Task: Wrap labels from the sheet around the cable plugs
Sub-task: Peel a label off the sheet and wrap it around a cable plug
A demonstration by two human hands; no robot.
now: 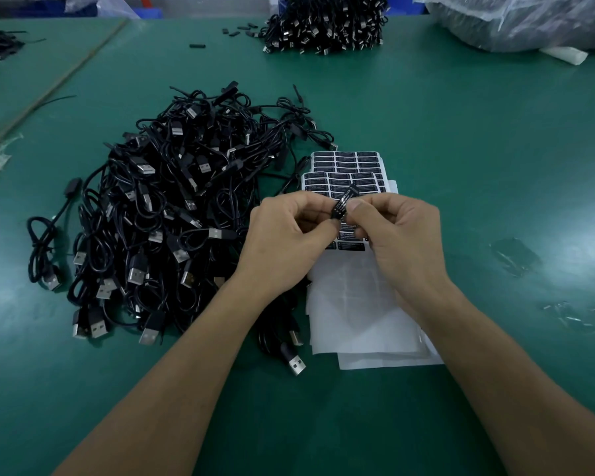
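My left hand (284, 235) and my right hand (397, 235) meet above the label sheet (346, 173) and pinch one small black cable plug (343, 201) between their fingertips. A black label with white print lies on the plug. The sheet holds rows of black labels at its far end; its near part (354, 304) is bare white backing. The plug's cable (282, 341) runs down under my left forearm to a USB end near the sheet's left edge.
A big tangled heap of black USB cables (158, 214) lies left of the sheet on the green table (495, 149). A stacked bundle of cables (327, 25) stands at the far edge, with plastic bags (519, 22) at the far right. Small scraps (571, 314) lie at the right.
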